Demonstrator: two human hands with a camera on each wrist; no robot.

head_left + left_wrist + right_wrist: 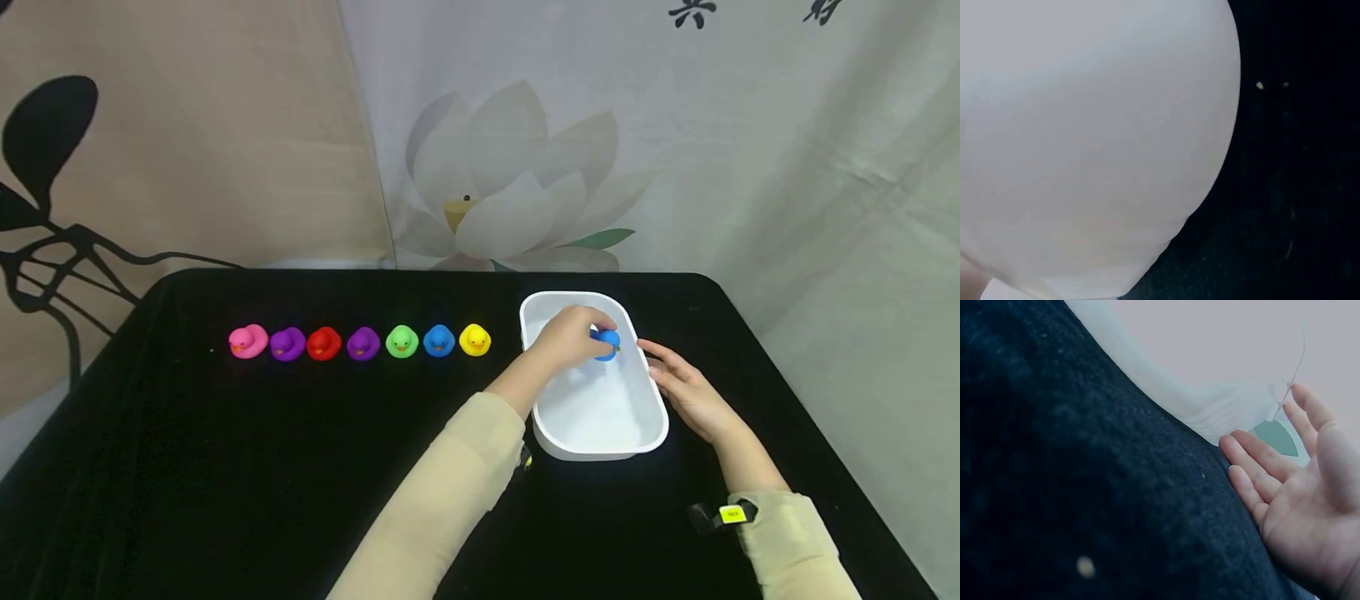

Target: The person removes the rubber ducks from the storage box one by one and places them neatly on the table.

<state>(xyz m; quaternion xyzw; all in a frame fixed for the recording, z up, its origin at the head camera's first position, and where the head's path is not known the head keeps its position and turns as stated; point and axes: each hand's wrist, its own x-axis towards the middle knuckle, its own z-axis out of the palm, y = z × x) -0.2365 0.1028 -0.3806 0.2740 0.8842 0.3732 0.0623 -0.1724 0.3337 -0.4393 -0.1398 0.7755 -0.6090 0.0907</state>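
Note:
Over the inside of a white rectangular tray (600,437), my left hand (567,337) pinches a blue rubber duck (609,343) between thumb and fingers. Part of that duck is covered by the fingers. My right hand (693,393) is at the tray's right side, fingers extended and fingertips at the rim. In the right wrist view its spread fingers (1266,465) lie close against the outer wall of the tray (1166,381). The left wrist view is mostly filled by the tray's wall (1104,156), with the duck out of sight.
Left of the tray, a row of small rubber ducks stands on the black cloth-covered table (262,467): pink (248,342), purple (288,343), red (324,343), another purple (363,343), green (402,342), blue (439,342) and yellow (475,340). A printed curtain (735,150) hangs behind.

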